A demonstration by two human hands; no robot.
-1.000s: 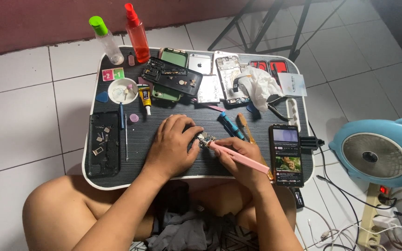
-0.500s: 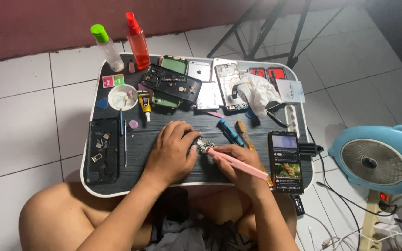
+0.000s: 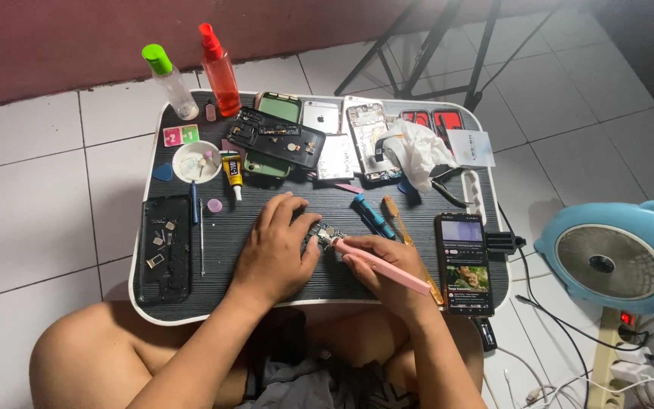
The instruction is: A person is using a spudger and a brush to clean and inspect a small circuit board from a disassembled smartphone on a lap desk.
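- A small circuit part (image 3: 327, 233) is pinned at the centre of the black lap table (image 3: 228, 250) by the left hand (image 3: 275, 254), fingers curled over it
- A pink tool (image 3: 381, 266) is pinched in the right hand (image 3: 378, 266), tip touching the part
- The part is judged light, stiff and fragile, best gripped by its edges

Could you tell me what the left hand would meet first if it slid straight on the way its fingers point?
Probably the green phone back; the left hand points up the table towards it.

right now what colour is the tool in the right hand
Pink; the tool in the right hand shows best in the head view.
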